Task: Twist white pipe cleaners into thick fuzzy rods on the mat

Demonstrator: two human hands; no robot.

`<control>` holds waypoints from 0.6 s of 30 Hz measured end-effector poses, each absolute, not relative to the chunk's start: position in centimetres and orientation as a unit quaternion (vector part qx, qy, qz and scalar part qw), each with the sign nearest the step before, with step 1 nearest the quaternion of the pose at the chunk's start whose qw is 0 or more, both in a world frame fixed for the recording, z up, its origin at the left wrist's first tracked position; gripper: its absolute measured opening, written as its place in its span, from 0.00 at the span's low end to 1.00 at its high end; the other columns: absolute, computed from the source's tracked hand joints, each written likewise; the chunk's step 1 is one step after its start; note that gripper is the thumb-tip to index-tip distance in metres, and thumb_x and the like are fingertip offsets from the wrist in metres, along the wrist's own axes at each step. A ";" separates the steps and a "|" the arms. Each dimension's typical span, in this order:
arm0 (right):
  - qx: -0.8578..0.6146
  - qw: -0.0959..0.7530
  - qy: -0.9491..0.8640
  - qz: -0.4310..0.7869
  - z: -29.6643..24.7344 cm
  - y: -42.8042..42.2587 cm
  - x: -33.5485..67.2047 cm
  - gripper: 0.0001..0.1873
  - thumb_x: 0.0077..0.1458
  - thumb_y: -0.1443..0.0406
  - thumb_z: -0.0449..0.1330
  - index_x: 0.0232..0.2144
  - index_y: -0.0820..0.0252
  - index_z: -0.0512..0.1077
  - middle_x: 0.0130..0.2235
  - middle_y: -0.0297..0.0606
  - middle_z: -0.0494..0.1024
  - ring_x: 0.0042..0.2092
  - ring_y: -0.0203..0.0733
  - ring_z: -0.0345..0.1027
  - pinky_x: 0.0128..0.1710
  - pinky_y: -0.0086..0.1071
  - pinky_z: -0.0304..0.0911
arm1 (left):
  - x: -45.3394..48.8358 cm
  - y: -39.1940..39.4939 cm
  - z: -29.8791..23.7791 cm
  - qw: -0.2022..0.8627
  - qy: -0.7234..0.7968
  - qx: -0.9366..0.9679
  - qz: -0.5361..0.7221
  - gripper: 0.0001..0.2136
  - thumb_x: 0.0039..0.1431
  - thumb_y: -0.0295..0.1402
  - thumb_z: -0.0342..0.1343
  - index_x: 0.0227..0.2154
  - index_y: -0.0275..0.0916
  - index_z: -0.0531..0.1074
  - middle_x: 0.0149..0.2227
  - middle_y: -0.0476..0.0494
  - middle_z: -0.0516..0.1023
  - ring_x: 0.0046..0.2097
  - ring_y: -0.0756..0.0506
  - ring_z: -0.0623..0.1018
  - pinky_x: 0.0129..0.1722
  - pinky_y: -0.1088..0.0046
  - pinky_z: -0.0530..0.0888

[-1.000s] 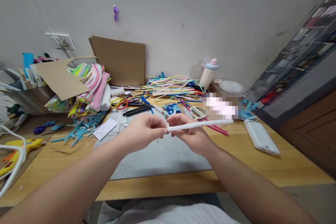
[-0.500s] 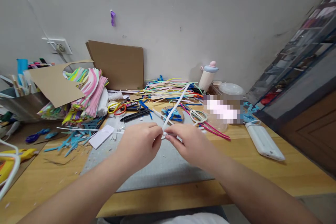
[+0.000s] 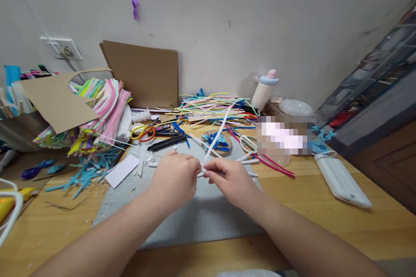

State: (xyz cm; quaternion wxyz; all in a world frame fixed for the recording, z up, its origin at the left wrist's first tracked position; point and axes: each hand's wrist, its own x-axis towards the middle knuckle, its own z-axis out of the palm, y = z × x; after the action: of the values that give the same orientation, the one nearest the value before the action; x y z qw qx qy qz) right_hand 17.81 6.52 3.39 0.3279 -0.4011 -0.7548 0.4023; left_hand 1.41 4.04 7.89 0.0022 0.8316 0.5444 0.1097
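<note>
My left hand [image 3: 177,177] and my right hand [image 3: 229,178] meet above the grey cutting mat, fingertips nearly touching. Both are closed in a pinch on a white pipe cleaner [image 3: 219,133], whose long end slants up and away between them. The exact joint is mostly hidden by my fingers. Thin white wires [image 3: 121,143] stick out leftward from behind my left hand. Just beyond, a small round piece with blue pipe-cleaner bits [image 3: 218,140] lies on the mat. White pipe-cleaner pieces [image 3: 248,161] lie to the right of my right hand.
The cutting mat [image 3: 201,225] covers the table's middle. Behind it are scissors [image 3: 143,132], a black pen-like tool [image 3: 167,142] and a pile of coloured pipe cleaners [image 3: 211,110]. Bundled stems [image 3: 108,108] stand left; a bottle [image 3: 262,91] and a white device [image 3: 342,180] stand right.
The view has shifted slightly. The thin wires' far end now points higher on the left. Both hands keep their pinch at the same spot on the white pipe cleaner.
</note>
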 end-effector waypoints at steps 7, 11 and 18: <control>-0.385 0.344 -0.753 0.407 2.5 7.0 18.0 0.08 0.53 0.67 0.55 0.33 0.59 0.74 0.30 0.34 0.76 0.29 0.35 0.68 0.30 0.27 0.62 | 1.7 4.9 7.6 -0.010 0.538 0.836 0.109 0.10 0.52 0.26 0.47 0.22 0.39 0.71 0.24 0.47 0.77 0.28 0.46 0.73 0.33 0.66 0.59; -0.372 0.385 -0.732 0.421 2.2 7.1 17.7 0.07 0.51 0.69 0.54 0.30 0.60 0.73 0.29 0.34 0.75 0.32 0.36 0.68 0.32 0.28 0.62 | 1.9 4.9 7.8 -0.037 0.525 0.841 0.125 0.09 0.52 0.27 0.49 0.19 0.39 0.69 0.22 0.47 0.74 0.29 0.45 0.71 0.35 0.64 0.60; -0.365 0.417 -0.570 0.606 3.0 7.5 17.6 0.06 0.48 0.64 0.59 0.29 0.62 0.69 0.21 0.30 0.71 0.17 0.27 0.54 0.15 0.23 0.49 | 1.6 3.7 5.5 -0.111 0.485 0.736 0.459 0.07 0.49 0.27 0.56 0.33 0.40 0.68 0.38 0.43 0.73 0.44 0.42 0.69 0.46 0.60 0.60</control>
State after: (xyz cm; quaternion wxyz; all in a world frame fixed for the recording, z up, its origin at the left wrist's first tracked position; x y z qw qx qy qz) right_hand 17.62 7.52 3.02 0.4170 -0.3653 -0.5704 0.6060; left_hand 1.63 3.68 5.45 -0.1110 0.7364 0.4848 0.4587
